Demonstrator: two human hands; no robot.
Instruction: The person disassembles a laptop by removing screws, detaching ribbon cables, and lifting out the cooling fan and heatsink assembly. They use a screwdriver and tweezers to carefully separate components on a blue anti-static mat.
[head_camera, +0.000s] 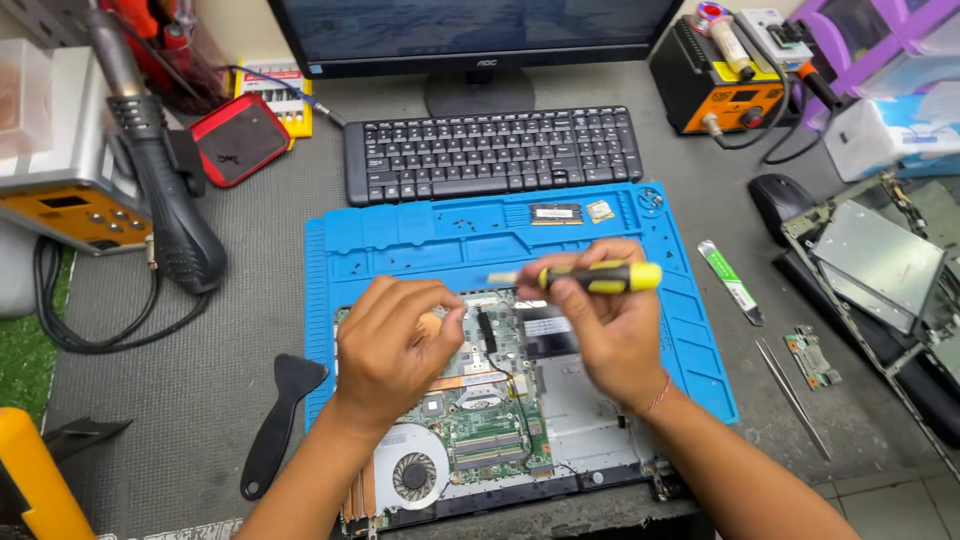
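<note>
Laptop (500, 420) is already opened up on the blue mat (400, 240), board still in. Right hand (610, 320) grips a yellow screwdriver (600, 277), left hand (395, 345) pinches something near the board's top edge.

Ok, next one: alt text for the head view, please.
Two hands work over an opened laptop on a blue mat; the right hand holds a yellow-and-black screwdriver, and the left hand rests on the green circuit board. A keyboard lies beyond.

The right hand (610, 325) grips a yellow-and-black screwdriver (592, 277) while the left hand (392, 345) rests on the laptop motherboard (480, 415).
</note>
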